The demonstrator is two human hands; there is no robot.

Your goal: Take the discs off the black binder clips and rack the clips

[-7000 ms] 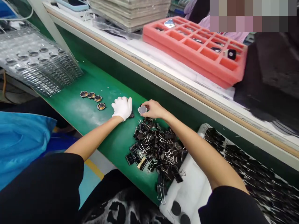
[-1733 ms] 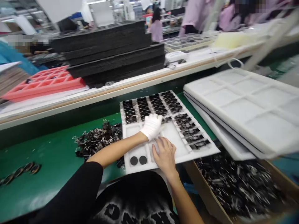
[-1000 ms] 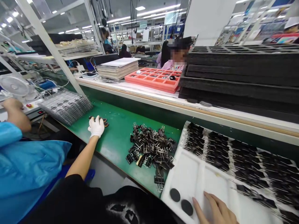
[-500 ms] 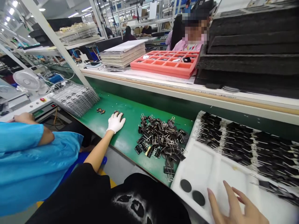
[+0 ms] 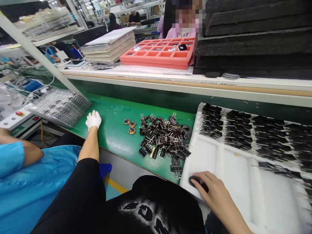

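Observation:
My left hand [image 5: 93,121], in a white glove, lies on the green tabletop [image 5: 114,112] beside a stack of clear plastic trays [image 5: 62,105]. Its fingers are slightly apart; whatever may be under them is hidden. Three round black-and-orange parts [image 5: 132,130] sit to its right, beside a heap of black binder clips [image 5: 162,135]. My bare right hand [image 5: 211,187] is over the near left corner of a white tray [image 5: 204,152], thumb and fingers closed around a black disc [image 5: 194,181]. Another dark disc shows partly beneath the fingers.
Rows of clips [image 5: 236,125] fill the white tray's far side. On the shelf [image 5: 156,83] above stand an orange compartment tray [image 5: 156,60], a stack of sheets [image 5: 109,47] and black foam slabs [image 5: 243,45]. A person in a blue garment [image 5: 56,175] is at my left.
My left hand has moved left across the table, and three round parts now show beside the clips. The pair seen earlier is out of sight. My right hand has closed on a disc. The view has shifted.

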